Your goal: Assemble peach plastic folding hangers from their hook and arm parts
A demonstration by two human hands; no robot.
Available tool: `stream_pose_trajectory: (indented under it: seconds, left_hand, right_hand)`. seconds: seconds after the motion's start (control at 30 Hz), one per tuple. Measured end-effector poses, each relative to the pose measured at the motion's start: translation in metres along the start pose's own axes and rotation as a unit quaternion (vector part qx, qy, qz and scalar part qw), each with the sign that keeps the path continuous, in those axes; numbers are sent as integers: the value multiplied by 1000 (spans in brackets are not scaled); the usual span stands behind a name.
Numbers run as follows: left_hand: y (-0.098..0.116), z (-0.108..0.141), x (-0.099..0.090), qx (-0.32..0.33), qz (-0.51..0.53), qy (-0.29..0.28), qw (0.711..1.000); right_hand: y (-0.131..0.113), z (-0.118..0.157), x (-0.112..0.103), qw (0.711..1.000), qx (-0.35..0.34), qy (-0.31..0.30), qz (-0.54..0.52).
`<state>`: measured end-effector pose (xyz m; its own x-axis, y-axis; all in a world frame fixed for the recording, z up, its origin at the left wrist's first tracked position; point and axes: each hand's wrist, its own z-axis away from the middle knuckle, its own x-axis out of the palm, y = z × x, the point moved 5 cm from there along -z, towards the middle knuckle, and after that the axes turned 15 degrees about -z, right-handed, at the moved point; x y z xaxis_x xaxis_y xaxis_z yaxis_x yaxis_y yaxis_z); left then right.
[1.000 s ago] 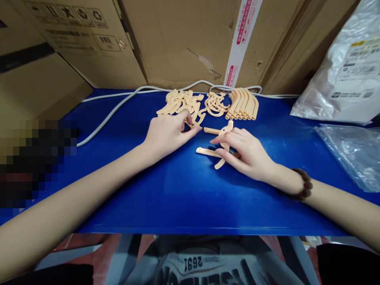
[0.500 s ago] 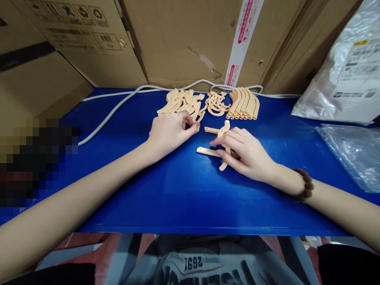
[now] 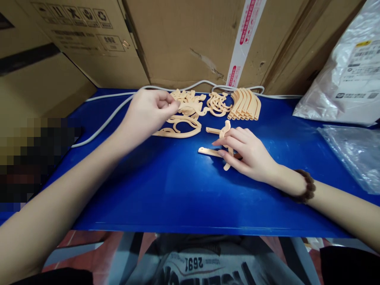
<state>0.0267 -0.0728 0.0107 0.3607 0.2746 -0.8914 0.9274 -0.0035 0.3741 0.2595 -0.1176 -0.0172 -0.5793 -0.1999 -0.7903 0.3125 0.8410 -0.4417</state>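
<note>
My left hand (image 3: 148, 113) is over the left part of a pile of beige plastic pieces (image 3: 185, 95), thumb and fingers pinched at the end of a flat curved beige piece (image 3: 192, 107). Just below it on the blue table lies a looped set of slim beige arms (image 3: 181, 134), partly behind my wrist. My right hand (image 3: 245, 152) grips a beige S-curved plastic piece (image 3: 227, 130) between thumb and fingers. Two straight beige arms with holed ends, an upper one (image 3: 213, 130) and a lower one (image 3: 209, 151), stick out leftward from under these fingers; their right ends are hidden.
Beige hooks (image 3: 219, 105) lie in a heap, beside stacked curved beige arms (image 3: 245, 103). A white cable (image 3: 111, 114) runs along the back by cardboard boxes (image 3: 184, 43). At right are a white parcel bag (image 3: 335, 87) and clear plastic (image 3: 353, 154). The blue table (image 3: 184, 198) ends in front of me.
My left hand has moved left and back from the looped arms to the pile, uncovering those arms. My right hand stays in place with its piece, which has tilted slightly.
</note>
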Motion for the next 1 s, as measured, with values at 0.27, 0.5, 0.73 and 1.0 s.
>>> stream_pose_trajectory:
  seconds: [0.27,0.5,0.73,1.0]
  left_hand:
    - [-4,1,8,45,60,-221,972]
    - [7,16,20,155,-24,-246,957]
    - [27,35,21,197,-40,-168,965]
    - [50,60,29,260,37,-33,964]
  right_hand:
    - [-3,1,-5,999,-6,27,-33]
    - [-2,0,-7,997,21,41,-58]
    - [-5,1,-7,994,-20,44,-98]
    - [-10,5,-3,993,-68,26,-95]
